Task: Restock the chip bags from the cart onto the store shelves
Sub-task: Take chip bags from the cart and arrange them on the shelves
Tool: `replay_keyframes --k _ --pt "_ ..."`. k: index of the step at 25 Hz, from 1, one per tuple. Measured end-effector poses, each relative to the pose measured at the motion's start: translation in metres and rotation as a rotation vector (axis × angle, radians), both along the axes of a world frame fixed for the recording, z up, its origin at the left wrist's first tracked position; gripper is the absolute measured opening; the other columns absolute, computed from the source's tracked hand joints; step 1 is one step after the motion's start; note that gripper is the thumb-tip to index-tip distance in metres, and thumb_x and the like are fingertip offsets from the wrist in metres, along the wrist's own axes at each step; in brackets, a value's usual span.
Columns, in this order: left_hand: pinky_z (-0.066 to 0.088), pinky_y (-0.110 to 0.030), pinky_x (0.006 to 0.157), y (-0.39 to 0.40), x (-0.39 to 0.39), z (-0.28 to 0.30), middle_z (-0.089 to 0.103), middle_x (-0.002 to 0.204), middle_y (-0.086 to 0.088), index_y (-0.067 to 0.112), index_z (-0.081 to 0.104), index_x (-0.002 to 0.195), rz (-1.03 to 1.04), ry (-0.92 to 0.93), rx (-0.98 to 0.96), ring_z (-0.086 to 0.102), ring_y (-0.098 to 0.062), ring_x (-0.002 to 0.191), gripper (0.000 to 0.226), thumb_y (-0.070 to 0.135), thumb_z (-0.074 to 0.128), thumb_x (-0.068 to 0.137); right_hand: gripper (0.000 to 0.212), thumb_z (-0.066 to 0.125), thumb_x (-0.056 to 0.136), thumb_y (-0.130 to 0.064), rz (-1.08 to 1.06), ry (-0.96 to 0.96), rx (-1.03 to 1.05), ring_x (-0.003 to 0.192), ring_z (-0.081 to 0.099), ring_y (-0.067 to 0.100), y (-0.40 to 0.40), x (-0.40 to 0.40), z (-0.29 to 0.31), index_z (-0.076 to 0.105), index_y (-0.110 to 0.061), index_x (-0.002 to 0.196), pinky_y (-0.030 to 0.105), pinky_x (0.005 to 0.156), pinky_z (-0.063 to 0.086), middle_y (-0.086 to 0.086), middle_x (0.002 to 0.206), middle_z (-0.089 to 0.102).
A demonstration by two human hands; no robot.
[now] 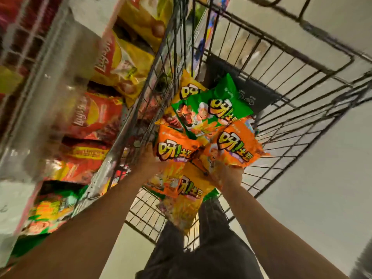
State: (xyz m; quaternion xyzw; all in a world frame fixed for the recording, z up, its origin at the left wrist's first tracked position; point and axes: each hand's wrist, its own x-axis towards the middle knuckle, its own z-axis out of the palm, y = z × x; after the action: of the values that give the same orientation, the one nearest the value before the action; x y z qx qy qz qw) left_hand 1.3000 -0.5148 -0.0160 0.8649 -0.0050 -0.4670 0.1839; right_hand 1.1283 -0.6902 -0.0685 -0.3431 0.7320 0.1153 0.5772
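Both my arms reach down into a black wire cart (281, 81). My left hand (148, 160) grips the edge of an orange chip bag (175, 148). My right hand (227, 176) grips another orange chip bag (235, 146) from below. A green chip bag (213, 105) lies on top of them, and a yellow-orange bag (187, 196) hangs lower between my arms. A further yellow bag (189, 87) peeks out behind the green one. The fingers of both hands are largely hidden by the bags.
Store shelves (50, 81) run along the left, blurred, holding red chip bags (94, 115) and yellow chip bags (124, 63). Green and yellow packets (50, 208) sit lower. The cart's left wall (141, 109) stands close against the shelves. My dark trousers (201, 248) and pale floor (322, 178) show below.
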Motion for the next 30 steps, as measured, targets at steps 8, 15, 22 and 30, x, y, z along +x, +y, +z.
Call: replay_keyframes --k 8,15,22,30 --pt "0.057 -0.017 0.074 0.026 -0.001 -0.051 0.068 0.126 0.005 0.033 0.053 0.135 0.098 0.134 -0.197 0.065 -0.016 0.117 0.069 -0.008 0.075 0.084 0.11 0.087 0.064 -0.056 -0.054 0.119 -0.016 0.132 0.053 0.032 0.004 0.012 -0.026 0.031 -0.024 0.153 0.053 0.104 0.05 0.007 0.149 0.047" --pt "0.051 -0.021 0.068 0.029 -0.016 -0.032 0.073 0.091 0.028 0.061 0.063 0.098 0.108 0.044 -0.167 0.07 0.002 0.083 0.03 0.043 0.08 0.082 0.038 0.082 0.081 -0.019 -0.141 -0.087 0.056 0.09 0.072 0.025 0.002 0.005 -0.013 0.054 -0.023 0.106 0.045 0.078 0.063 0.008 0.111 0.069" --pt "0.044 -0.023 0.046 0.056 -0.029 0.031 0.066 0.063 0.02 0.059 0.059 0.103 0.061 -0.231 -0.231 0.061 0.001 0.056 0.032 0.074 0.066 0.075 0.048 0.086 0.079 -0.025 -0.083 -0.211 -0.01 0.076 0.067 0.018 0.013 -0.002 0.055 0.059 -0.021 0.119 0.023 0.039 0.051 -0.004 0.095 0.069" --pt "0.054 -0.03 0.064 0.142 -0.117 0.107 0.072 0.092 0.021 0.051 0.058 0.12 0.093 -0.526 -0.404 0.064 0.007 0.076 0.04 0.06 0.068 0.083 0.047 0.078 0.088 -0.013 0.199 -0.618 -0.147 0.102 0.075 0.031 0.082 -0.057 0.131 0.063 -0.017 0.132 0.054 0.087 0.06 0.007 0.117 0.076"
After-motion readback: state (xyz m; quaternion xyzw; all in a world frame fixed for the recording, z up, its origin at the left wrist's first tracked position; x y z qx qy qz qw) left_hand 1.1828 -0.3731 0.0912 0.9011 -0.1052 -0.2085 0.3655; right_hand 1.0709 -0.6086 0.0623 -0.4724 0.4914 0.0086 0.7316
